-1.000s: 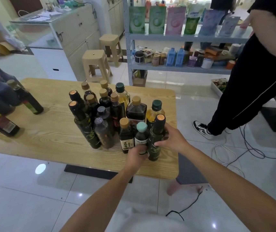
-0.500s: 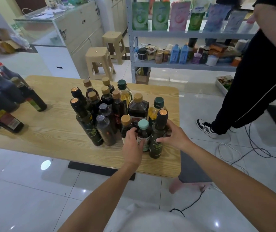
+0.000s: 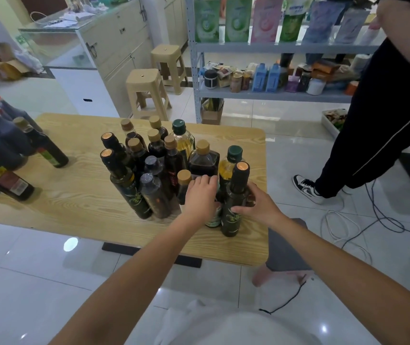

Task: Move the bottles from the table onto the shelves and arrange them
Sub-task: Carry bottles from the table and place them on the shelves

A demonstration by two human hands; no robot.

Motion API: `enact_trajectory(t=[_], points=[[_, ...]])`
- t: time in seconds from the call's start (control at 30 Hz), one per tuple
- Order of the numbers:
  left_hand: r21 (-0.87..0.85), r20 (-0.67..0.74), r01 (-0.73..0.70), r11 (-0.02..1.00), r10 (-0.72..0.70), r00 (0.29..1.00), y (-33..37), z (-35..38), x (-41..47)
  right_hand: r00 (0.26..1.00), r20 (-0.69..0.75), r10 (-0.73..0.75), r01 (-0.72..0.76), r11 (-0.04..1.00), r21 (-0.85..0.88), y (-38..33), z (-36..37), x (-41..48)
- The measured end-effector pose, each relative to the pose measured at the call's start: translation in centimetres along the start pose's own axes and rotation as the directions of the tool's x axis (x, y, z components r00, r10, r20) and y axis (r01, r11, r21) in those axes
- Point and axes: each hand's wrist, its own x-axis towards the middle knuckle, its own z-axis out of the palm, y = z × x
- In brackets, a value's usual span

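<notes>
Main cluster (image 3: pixel 171 165) on the table (image 3: pixel 74 195), right half, running from near the far edge toward the near edge: 15 bottles, all standing, packed touching. By cap: 7 tan, 3 copper foil, 2 green (yellow oil), 2 grey, 1 teal.

Right hand (image 3: pixel 256 205) grips the dark green bottle (image 3: pixel 232 220), the copper-topped one closest to the near right corner. Thumb lies across the front, fingers are wrapped round the back at the shoulder. Its base is on the table.

Left hand (image 3: pixel 200 195) sits on top of the teal-capped bottle (image 3: pixel 214 216), which is just left of the dark green one and touching it. Fingers are curled down over the cap, so only a sliver of teal shows. It stands on the table.

Second group (image 3: pixel 12 145) at the left edge: at least 5 bottles, cut off by the frame, so no firm count. 2 red caps and 1 tan cap are plain.

Shelves (image 3: pixel 273 95) beyond the far right corner: grey metal unit, 2 levels in view. Upper level holds a row of upright pouches. Lower holds mixed tins and boxes, including 2 blue containers (image 3: pixel 266 75).

2 beige stools (image 3: pixel 146 93) stand past the far edge. 1 other person (image 3: pixel 373 135) stands off the right edge in dark trousers with a white stripe, one sneaker visible.
</notes>
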Motion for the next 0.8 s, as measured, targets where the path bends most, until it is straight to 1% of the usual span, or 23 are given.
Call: enact_trajectory(t=[0.1, 0.17, 0.23, 0.33, 0.4, 0.5, 0.63, 0.7, 0.8], points=[[-0.068, 0.099, 0.018, 0.998, -0.011, 0.995, -0.1, -1.3, 0.9, 0.999, 0.042, 0.030, -0.030, 0.999, -0.011, 0.6, 0.6, -0.1], [-0.114, 0.129, 0.033, 0.993, -0.018, 0.991, -0.3, -1.8, 1.1, 0.997, 0.055, 0.046, -0.044, 0.999, -0.021, 0.9, 1.1, -0.1], [-0.150, 0.135, 0.046, 0.988, -0.026, 0.990, -0.4, -2.2, 0.9, 0.997, 0.060, 0.051, -0.051, 0.999, -0.003, 1.3, 1.6, -0.1], [-0.220, 0.101, 0.066, 0.973, -0.044, 0.994, -0.6, -2.4, 0.3, 0.996, 0.055, 0.072, -0.073, 0.997, 0.026, 1.9, 2.2, 0.0], [-0.207, 0.103, 0.058, 0.977, -0.037, 0.994, -0.6, -2.4, -0.2, 0.994, 0.067, 0.083, -0.085, 0.996, 0.024, 2.2, 2.2, 0.1], [-0.107, 0.157, -0.004, 0.994, 0.021, 0.987, -0.6, -2.6, -0.5, 0.992, 0.105, 0.071, -0.069, 0.997, -0.022, 2.3, 1.7, 0.1], [-0.129, 0.216, -0.006, 0.992, 0.034, 0.976, -0.2, -2.6, -0.9, 0.991, 0.119, 0.064, -0.058, 0.997, -0.047, 3.1, 1.1, -0.2], [-0.193, 0.203, -0.012, 0.981, 0.052, 0.978, -0.1, -2.1, -1.4, 0.989, 0.122, 0.080, -0.075, 0.996, -0.042, 3.5, 0.9, -0.4], [-0.367, 0.148, 0.000, 0.930, 0.058, 0.987, -0.5, -0.9, -2.3, 0.985, 0.134, 0.105, -0.105, 0.994, -0.005, 3.7, 0.6, -0.6]])
